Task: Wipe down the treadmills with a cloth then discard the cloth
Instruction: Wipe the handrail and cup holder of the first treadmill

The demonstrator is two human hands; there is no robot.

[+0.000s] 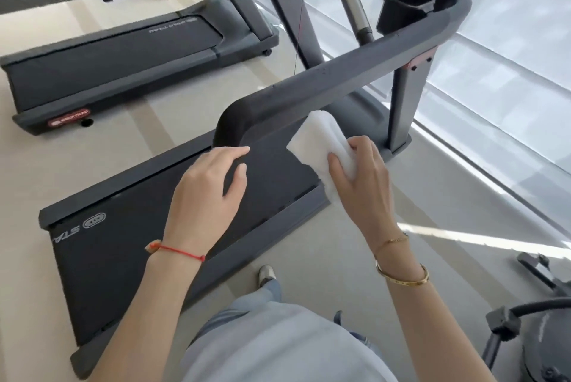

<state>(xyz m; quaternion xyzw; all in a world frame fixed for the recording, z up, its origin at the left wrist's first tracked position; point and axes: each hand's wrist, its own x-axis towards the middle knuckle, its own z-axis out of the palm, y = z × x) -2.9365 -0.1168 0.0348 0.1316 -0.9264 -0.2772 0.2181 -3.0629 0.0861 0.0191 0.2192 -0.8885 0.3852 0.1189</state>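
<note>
left hand [210, 184]: fingers relaxed, extended forward | right hand [358, 177]: fingers curled, gripping

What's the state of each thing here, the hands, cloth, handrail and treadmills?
Left hand: open, fingertips at the handrail's end.
Right hand: grips the cloth.
Cloth: white, bunched, against the handrail's underside.
Handrail: dark, being wiped.
Near treadmill: nobody on its belt.
Far treadmill: unoccupied.
</note>
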